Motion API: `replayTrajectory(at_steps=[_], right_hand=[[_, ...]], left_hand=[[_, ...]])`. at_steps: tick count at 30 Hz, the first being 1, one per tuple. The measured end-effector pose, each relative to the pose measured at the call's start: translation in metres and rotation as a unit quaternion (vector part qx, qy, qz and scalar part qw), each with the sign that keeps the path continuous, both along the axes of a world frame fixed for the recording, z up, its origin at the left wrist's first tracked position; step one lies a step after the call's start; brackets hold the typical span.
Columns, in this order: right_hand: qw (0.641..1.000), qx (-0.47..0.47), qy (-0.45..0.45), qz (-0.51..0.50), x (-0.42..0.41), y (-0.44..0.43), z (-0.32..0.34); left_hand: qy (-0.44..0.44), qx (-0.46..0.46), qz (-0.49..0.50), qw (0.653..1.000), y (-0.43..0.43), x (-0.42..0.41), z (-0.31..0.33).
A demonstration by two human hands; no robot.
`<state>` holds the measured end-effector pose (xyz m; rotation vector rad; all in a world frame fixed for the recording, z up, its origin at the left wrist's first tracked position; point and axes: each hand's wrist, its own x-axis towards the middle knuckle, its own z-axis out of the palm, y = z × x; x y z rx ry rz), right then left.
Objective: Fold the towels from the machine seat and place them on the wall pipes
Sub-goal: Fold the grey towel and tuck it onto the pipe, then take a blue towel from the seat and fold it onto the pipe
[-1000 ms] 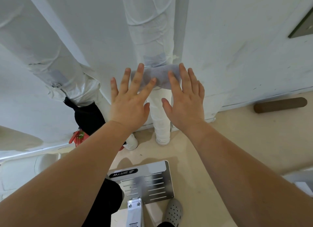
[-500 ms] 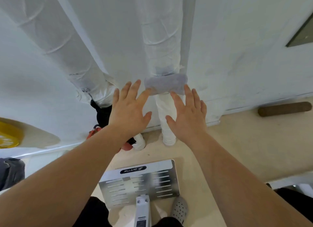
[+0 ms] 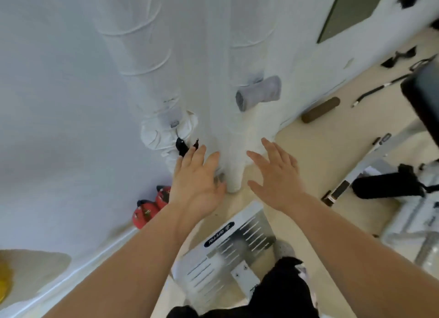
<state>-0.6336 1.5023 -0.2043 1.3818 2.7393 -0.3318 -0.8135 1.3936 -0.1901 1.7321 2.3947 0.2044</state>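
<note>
White wall fills most of the shot, with beige floor running off to the right. Two fat wrapped pipes come down the wall, one on the left and one on the right. Both hands are wide open with fingers spread and nothing in them. The left hand and right hand hang either side of the right pipe's bottom end, palms toward the wall. The slotted metal plate sits on the floor under the forearms. The grey towel is rolled up and lying crosswise on the right pipe, well above both hands. Red things sit at the wall's foot, with a brown roll further right.
</note>
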Motion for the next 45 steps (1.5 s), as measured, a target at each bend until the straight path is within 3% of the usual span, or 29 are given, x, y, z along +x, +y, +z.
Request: replayTrajectory(at_steps=[5, 12, 20, 28, 32, 41, 45], right_hand=[[0.996, -0.014, -0.024, -0.085, 0.016, -0.123, 0.033], [0.98, -0.043, -0.049, -0.187, 0.066, -0.222, 0.042], [0.938, -0.127, -0.05, -0.319, 0.154, -0.328, -0.006], [0.892, -0.194, -0.068, -0.402, 0.267, -0.426, -0.062], [0.881, -0.206, -0.062, -0.421, 0.335, -0.453, -0.087], [0.9, -0.207, -0.098, -0.371, 0.461, -0.491, -0.152], [0.914, -0.139, -0.068, -0.375, 0.47, -0.508, -0.187]], left_hand=[[-0.007, -0.034, -0.087, 0.996, -0.086, -0.016, 0.028], [0.037, -0.073, -0.23, 0.97, -0.123, 0.016, 0.039], [0.06, -0.129, -0.384, 0.912, -0.155, 0.116, 0.026], [0.046, -0.199, -0.486, 0.85, -0.212, 0.236, -0.037], [0.027, -0.237, -0.494, 0.836, -0.24, 0.317, -0.068], [-0.12, -0.332, -0.368, 0.86, -0.283, 0.445, -0.133], [-0.154, -0.345, -0.353, 0.856, -0.28, 0.471, -0.158]])
